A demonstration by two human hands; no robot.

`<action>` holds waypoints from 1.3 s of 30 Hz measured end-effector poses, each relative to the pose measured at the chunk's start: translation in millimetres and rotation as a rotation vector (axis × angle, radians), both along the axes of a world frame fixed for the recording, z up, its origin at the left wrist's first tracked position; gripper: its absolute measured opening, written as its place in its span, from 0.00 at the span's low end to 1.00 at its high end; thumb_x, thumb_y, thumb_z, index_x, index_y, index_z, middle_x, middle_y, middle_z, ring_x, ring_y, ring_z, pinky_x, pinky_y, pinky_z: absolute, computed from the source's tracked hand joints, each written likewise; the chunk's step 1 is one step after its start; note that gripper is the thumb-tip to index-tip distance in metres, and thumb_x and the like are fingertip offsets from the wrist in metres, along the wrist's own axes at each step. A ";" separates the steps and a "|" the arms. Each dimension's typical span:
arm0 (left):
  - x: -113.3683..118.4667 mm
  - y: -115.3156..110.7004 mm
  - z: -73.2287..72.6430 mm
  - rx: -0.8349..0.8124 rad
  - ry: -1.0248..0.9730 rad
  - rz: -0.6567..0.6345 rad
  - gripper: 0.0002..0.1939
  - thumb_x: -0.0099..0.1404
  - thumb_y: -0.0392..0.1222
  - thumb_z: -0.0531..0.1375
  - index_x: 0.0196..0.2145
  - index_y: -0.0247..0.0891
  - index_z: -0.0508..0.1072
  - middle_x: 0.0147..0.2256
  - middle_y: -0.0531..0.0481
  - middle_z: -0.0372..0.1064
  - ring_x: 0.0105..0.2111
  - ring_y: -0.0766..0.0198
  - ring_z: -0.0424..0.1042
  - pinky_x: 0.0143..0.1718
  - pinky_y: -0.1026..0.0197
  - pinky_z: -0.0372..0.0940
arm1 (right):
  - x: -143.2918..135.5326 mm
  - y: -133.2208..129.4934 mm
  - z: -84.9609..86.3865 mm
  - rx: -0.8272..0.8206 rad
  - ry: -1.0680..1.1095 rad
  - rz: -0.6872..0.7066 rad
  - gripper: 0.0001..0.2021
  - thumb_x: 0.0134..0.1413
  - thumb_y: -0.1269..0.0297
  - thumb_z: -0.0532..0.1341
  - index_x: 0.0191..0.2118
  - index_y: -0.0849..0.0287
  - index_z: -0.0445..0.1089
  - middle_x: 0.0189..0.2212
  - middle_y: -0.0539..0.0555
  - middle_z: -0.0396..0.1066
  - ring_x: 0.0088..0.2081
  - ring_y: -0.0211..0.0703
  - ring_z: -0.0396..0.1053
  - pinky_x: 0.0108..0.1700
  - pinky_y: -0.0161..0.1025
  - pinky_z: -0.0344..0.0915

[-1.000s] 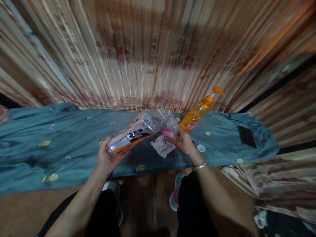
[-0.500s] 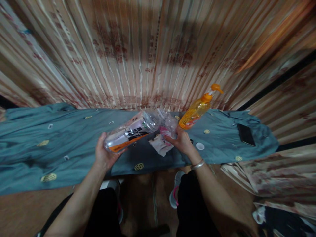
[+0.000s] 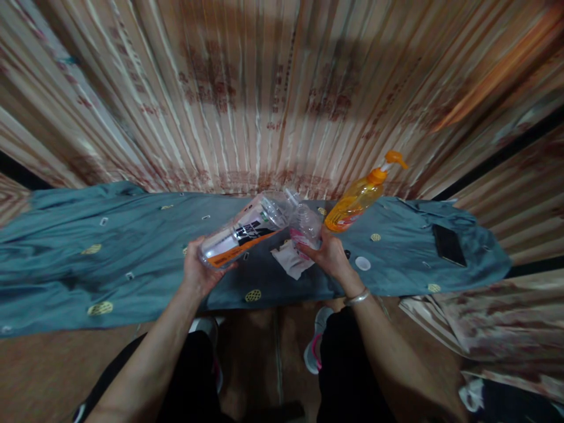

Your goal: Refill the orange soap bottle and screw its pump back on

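My left hand (image 3: 203,271) is closed around the base of a large clear plastic bottle (image 3: 240,234) with a silver, black and orange label. That bottle is tilted, its mouth up and to the right. My right hand (image 3: 328,252) grips a smaller clear plastic bottle (image 3: 307,223) with a pink label, leaning so that its neck meets the large bottle's mouth end. Whether the two mouths touch I cannot tell. Just beyond my right fingers stands an orange pump bottle (image 3: 355,202) with yellow liquid in it. Beneath the small bottle lies a crumpled white tissue or wrapper (image 3: 293,260).
A teal patterned cloth (image 3: 150,252) covers the narrow table. On it are a white cap (image 3: 363,263), a small black cap (image 3: 347,254) partly behind my right hand, and a dark phone (image 3: 448,245) at the right. Patterned curtains (image 3: 247,88) hang behind.
The whole scene has shifted slightly right as the camera moved. Both bottles stay in my hands at nearly the same angles, with their necks together.
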State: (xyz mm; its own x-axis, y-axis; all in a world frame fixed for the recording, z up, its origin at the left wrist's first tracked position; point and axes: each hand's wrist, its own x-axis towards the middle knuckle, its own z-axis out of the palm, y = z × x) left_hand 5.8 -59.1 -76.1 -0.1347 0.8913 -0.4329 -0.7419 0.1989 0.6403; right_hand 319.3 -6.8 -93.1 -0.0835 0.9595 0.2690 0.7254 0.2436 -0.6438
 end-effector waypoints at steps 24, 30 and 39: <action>21.1 -12.9 14.6 -0.087 0.076 -0.048 0.20 0.72 0.48 0.52 0.52 0.34 0.75 0.33 0.37 0.82 0.26 0.45 0.84 0.20 0.56 0.75 | 5.7 2.8 -2.3 0.044 0.032 0.005 0.25 0.54 0.52 0.75 0.53 0.57 0.72 0.39 0.58 0.84 0.40 0.58 0.84 0.41 0.47 0.78; 17.9 -15.5 12.2 -0.039 0.072 -0.062 0.28 0.60 0.44 0.62 0.57 0.33 0.74 0.35 0.36 0.83 0.28 0.44 0.84 0.21 0.56 0.74 | 6.1 3.3 -2.0 0.063 0.038 -0.004 0.27 0.55 0.50 0.74 0.55 0.58 0.72 0.40 0.58 0.85 0.40 0.58 0.85 0.41 0.46 0.78; 8.7 -15.8 9.3 -0.018 0.067 -0.054 0.42 0.53 0.36 0.64 0.67 0.32 0.70 0.36 0.34 0.83 0.29 0.42 0.84 0.22 0.55 0.76 | 7.8 4.8 -3.5 0.038 0.057 0.010 0.34 0.54 0.51 0.75 0.63 0.60 0.70 0.47 0.62 0.85 0.47 0.61 0.85 0.47 0.50 0.80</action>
State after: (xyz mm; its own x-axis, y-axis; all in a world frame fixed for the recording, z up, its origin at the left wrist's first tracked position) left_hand 14.5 -74.9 -66.7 -0.1157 0.8902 -0.4407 -0.6853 0.2496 0.6841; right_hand 327.2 -2.0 -96.6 -0.0763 0.9478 0.3095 0.6849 0.2754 -0.6745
